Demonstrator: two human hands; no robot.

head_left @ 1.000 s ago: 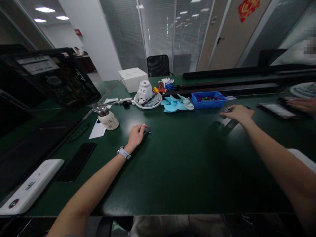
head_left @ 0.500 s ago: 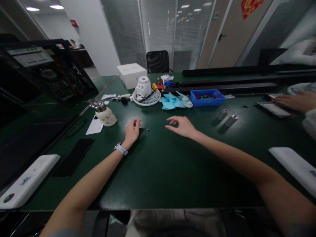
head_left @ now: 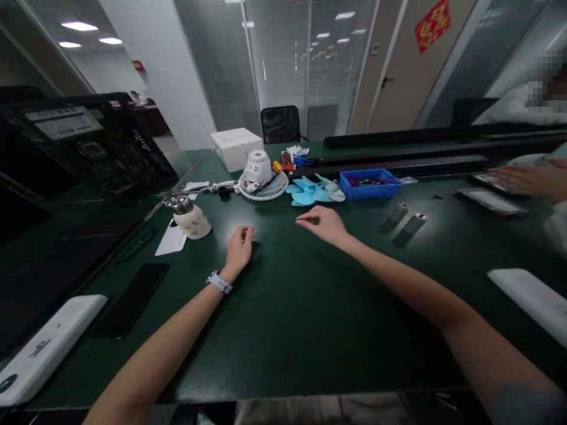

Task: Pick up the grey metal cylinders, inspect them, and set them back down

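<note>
My left hand, a pale-strapped watch at its wrist, is over the table's left middle, fingers curled and thumb pressed in. Anything within its fingers is hidden. Facing it across a gap, my right hand is closed in a pinch, thumb and forefinger tips together; whatever they hold is too small to make out. Beyond the right hand lie light blue fan blades. A white fan body with its round grille is behind them to the left. A cream bottle with a metal top stands left of my left hand.
A blue bin of small parts sits at the back. Two metal cylinders stand on the right, near a person's hand. A black phone and a white device lie left. An opened computer case leans far left.
My right thumb and forefinger have closed together. The tiny metal piece seen between my hands is no longer visible. The view has tilted up slightly.
</note>
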